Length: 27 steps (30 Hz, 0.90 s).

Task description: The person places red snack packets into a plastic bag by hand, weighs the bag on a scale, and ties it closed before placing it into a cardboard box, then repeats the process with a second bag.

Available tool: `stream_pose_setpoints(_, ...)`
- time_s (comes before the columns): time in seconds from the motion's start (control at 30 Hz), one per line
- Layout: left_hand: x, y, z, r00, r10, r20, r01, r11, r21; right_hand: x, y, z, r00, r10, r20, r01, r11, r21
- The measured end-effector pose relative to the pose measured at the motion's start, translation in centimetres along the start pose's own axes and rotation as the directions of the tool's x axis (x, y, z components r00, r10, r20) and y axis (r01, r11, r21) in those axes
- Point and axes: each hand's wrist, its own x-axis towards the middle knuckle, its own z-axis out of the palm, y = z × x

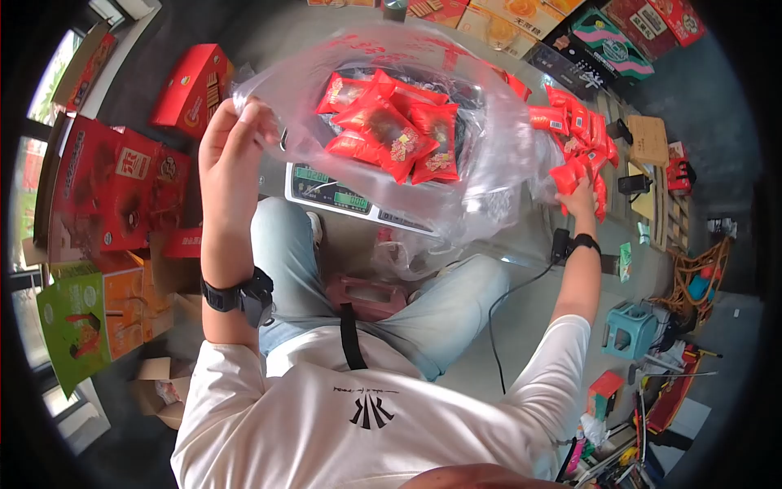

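My left hand [238, 137] pinches the rim of a large clear plastic bag [305, 110] between thumb and fingers, spreading its mouth. Several shiny red snack packets [387, 130] lie inside the bag. Beneath it stands a digital scale [324, 189] with green lit displays, partly covered by the plastic. Off to the right, my right hand [580, 200] has its fingers around a red packet [570, 173] at the near end of a pile of similar packets [577, 122]. The fingertips are partly hidden by the packet.
Red cartons [122, 187] stand on the left, with more boxes [521, 24] at the back. A wooden pallet [664, 204] and a blue stool [627, 330] are on the right. A black cable [493, 326] runs from my right wrist. A pink stool [366, 297] sits between my legs.
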Motion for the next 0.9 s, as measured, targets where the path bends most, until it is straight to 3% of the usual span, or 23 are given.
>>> stream_pose_setpoints(0.17, -0.5, 0.4, -0.1, 1.0, -0.004, -0.031, 0.003, 1.0, -0.02, -3.6, 0.7, -1.3, 0.995, -0.055, -0.083, 0.049, 0.996, -0.076)
stream_pose_setpoints(0.23, -0.7, 0.4, -0.8, 0.999, -0.038, -0.008, 0.038, 0.999, 0.025, -4.4, 1.3, -1.2, 0.997, 0.032, -0.068, -0.018, 0.979, 0.204)
stream_pose_setpoints(0.27, -0.8, 0.4, -0.7, 0.999, -0.02, -0.027, 0.021, 0.999, 0.036, -4.9, 1.5, -1.1, 0.966, -0.006, -0.259, 0.094, 0.939, 0.332)
stream_pose_setpoints(0.3, -0.9, 0.4, -0.7, 0.999, -0.013, -0.035, 0.014, 1.0, 0.027, -5.4, 0.7, -2.3, 0.963, -0.014, -0.269, 0.104, 0.941, 0.323)
stream_pose_setpoints(0.37, -1.2, 0.6, -0.8, 0.999, -0.045, -0.006, 0.045, 0.998, 0.047, -8.5, -2.7, -5.8, 0.821, 0.109, -0.56, 0.328, 0.712, 0.62)
stream_pose_setpoints(0.43, -1.5, 0.7, -0.7, 0.999, -0.031, 0.025, 0.029, 0.998, 0.062, -14.0, -9.5, -12.5, 0.665, 0.145, -0.732, 0.585, 0.509, 0.632)
stream_pose_setpoints(0.5, -1.9, 0.9, -0.5, 0.999, -0.041, 0.024, 0.039, 0.997, 0.061, -20.0, -14.9, -17.9, 0.673, 0.084, -0.735, 0.721, 0.148, 0.677)
stream_pose_setpoints(0.57, -2.1, 0.6, -0.5, 0.999, -0.047, 0.026, 0.046, 0.998, 0.034, -25.6, -18.3, -21.3, 0.569, -0.364, -0.738, 0.79, -0.007, 0.613)
stream_pose_setpoints(0.63, -2.2, 0.2, -0.9, 0.998, -0.02, 0.052, 0.02, 1.0, 0.001, -28.6, -22.6, -23.2, 0.262, -0.695, -0.669, 0.965, 0.172, 0.199)
stream_pose_setpoints(0.7, -2.4, 0.5, -0.9, 0.999, -0.042, 0.024, 0.041, 0.999, 0.032, -30.2, -28.4, -23.8, 0.641, -0.612, -0.464, 0.726, 0.287, 0.625)
stream_pose_setpoints(0.77, -2.7, 0.7, -1.3, 0.998, -0.062, 0.009, 0.061, 0.994, 0.089, -27.4, -30.9, -21.5, 0.745, -0.578, -0.333, 0.664, 0.597, 0.451)
stream_pose_setpoints(0.8, -2.9, 0.8, -1.6, 0.997, -0.068, 0.024, 0.065, 0.992, 0.107, -25.9, -31.5, -20.5, 0.806, -0.563, -0.182, 0.592, 0.769, 0.244)
stream_pose_setpoints(0.87, -2.9, 0.5, -2.4, 0.996, -0.082, 0.037, 0.076, 0.988, 0.138, -23.3, -32.5, -18.8, 0.847, -0.53, -0.032, 0.531, 0.847, 0.003)
stream_pose_setpoints(0.9, -3.0, 0.8, -2.7, 0.996, -0.08, 0.038, 0.073, 0.987, 0.142, -21.9, -33.0, -17.8, 0.847, -0.531, -0.035, 0.532, 0.847, 0.008)
